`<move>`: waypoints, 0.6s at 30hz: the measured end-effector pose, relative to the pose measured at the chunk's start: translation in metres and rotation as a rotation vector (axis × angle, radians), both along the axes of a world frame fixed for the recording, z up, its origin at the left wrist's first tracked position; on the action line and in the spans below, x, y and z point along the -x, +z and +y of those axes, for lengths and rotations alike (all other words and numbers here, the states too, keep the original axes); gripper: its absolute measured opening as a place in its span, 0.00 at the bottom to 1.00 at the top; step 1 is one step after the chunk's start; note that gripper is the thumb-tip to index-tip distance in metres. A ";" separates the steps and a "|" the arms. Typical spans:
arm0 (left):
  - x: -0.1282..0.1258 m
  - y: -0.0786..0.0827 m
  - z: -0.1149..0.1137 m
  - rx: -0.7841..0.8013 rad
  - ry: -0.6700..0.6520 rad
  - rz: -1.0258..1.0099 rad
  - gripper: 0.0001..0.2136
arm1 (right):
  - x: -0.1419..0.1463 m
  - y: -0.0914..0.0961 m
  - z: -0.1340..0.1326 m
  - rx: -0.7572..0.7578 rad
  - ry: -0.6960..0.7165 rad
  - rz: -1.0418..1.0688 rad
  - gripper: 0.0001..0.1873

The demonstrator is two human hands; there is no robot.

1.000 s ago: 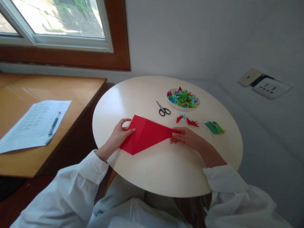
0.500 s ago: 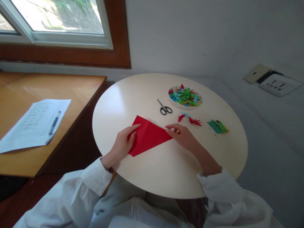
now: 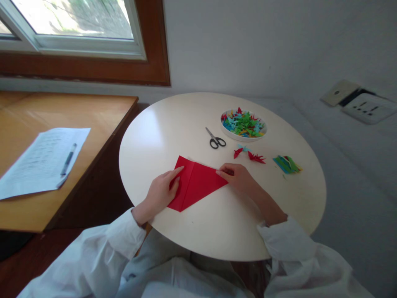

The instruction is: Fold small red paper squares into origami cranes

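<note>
A red sheet of paper (image 3: 198,182), folded into a triangle, lies flat on the round cream table (image 3: 186,124). My left hand (image 3: 163,192) rests on the paper's left part, index finger stretched along the fold, the other fingers curled. My right hand (image 3: 238,177) pinches the paper's right tip between thumb and fingers, pressing it onto the table.
Black-handled scissors (image 3: 215,140) lie behind the paper. A white dish (image 3: 243,124) holds several small coloured paper cranes; two red ones (image 3: 249,155) and a stack of green and blue paper strips (image 3: 287,164) lie near it. A wooden desk (image 3: 62,116) to the left carries a printed sheet (image 3: 37,161) and pen (image 3: 67,159).
The paper's right tip has drawn in leftward, so the red shape is shorter. My left hand slid further onto the sheet and my right hand followed the tip inward.
</note>
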State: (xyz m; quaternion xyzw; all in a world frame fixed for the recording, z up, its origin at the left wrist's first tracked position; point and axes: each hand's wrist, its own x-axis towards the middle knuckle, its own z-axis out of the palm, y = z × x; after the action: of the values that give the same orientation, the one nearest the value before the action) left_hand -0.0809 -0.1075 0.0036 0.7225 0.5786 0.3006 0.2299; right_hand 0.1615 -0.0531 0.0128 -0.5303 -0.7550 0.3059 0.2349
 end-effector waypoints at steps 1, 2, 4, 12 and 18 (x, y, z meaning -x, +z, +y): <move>-0.001 -0.001 0.001 0.002 -0.005 0.096 0.19 | 0.000 -0.001 0.001 -0.015 -0.017 0.002 0.12; -0.003 -0.002 0.002 -0.006 -0.009 0.186 0.19 | 0.000 -0.002 0.003 -0.025 -0.030 0.001 0.11; -0.006 -0.005 0.003 -0.059 -0.004 0.343 0.19 | 0.001 -0.003 0.005 -0.036 -0.043 -0.016 0.10; -0.008 -0.015 0.016 -0.273 -0.254 0.578 0.25 | 0.000 -0.005 0.008 -0.061 -0.070 -0.061 0.08; -0.008 -0.012 0.025 -0.243 -0.386 0.612 0.23 | -0.002 -0.009 0.006 -0.114 -0.141 -0.099 0.08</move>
State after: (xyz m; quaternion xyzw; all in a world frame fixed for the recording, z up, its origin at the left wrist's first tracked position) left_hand -0.0732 -0.0827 -0.0086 0.8966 0.4337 0.0883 0.0114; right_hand 0.1637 -0.0474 0.0042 -0.5822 -0.7427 0.2186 0.2483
